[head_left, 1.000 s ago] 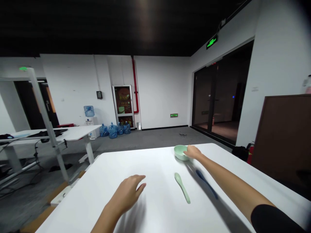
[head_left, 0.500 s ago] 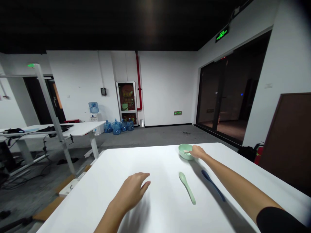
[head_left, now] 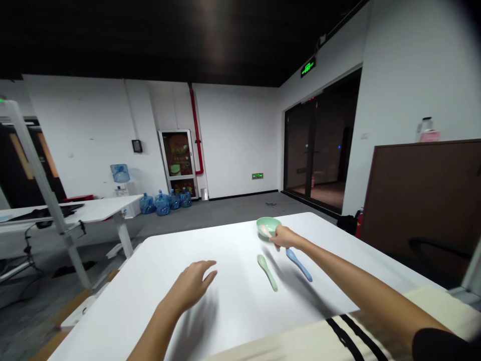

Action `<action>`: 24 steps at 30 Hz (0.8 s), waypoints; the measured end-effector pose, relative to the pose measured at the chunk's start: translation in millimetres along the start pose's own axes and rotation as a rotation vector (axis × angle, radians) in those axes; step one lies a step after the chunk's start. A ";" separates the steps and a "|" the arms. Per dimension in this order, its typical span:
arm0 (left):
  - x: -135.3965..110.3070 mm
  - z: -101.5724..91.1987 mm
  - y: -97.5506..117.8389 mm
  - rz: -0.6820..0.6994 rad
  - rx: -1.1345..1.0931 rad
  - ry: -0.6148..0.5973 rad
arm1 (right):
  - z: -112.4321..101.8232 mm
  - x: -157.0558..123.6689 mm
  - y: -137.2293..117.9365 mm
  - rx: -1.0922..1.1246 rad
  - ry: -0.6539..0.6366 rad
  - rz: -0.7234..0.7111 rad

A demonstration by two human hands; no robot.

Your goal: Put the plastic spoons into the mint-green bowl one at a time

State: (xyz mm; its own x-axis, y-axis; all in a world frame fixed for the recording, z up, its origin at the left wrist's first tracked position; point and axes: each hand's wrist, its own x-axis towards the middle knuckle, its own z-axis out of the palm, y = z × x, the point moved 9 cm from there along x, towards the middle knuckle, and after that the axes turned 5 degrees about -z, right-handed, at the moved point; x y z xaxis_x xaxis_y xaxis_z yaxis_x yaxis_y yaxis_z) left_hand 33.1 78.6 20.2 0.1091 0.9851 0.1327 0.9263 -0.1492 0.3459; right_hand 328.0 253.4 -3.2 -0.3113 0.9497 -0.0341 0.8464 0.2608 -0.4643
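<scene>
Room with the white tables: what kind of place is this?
Probably an office or workroom. There are white desks, a water dispenser with spare blue water bottles on the floor near it, and a green exit sign above dark glass doors.

head view | worn on head | faces forward, slightly down over white table (head_left: pixel 233 311) | hands near, room perhaps far

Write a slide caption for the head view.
Right hand at the bowl; left hand open over the table; green spoon and blue spoon lie nearby.
</scene>
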 end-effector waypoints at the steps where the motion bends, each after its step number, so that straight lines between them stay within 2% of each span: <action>1: -1.1 -0.1 0.1 -0.004 0.001 -0.001 | 6.5 -6.0 -1.5 0.030 -0.028 0.002; 6: -5.9 -2.6 0.8 -0.017 0.001 0.008 | 37.2 -23.4 -1.9 0.117 -0.106 0.029; 12: -7.4 -1.3 -2.8 -0.031 -0.014 0.003 | 63.0 -24.6 12.8 0.121 -0.104 0.087; 24: -5.6 0.5 1.8 -0.024 -0.005 -0.005 | 79.3 -28.4 29.9 0.053 -0.181 0.124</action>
State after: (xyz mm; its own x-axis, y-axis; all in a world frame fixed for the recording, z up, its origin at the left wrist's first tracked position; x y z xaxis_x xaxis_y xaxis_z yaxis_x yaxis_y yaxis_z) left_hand 34.3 72.9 19.6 0.0883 0.9889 0.1193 0.9271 -0.1254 0.3533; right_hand 327.9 220.4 -86.3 -0.2831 0.9260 -0.2496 0.8606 0.1304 -0.4923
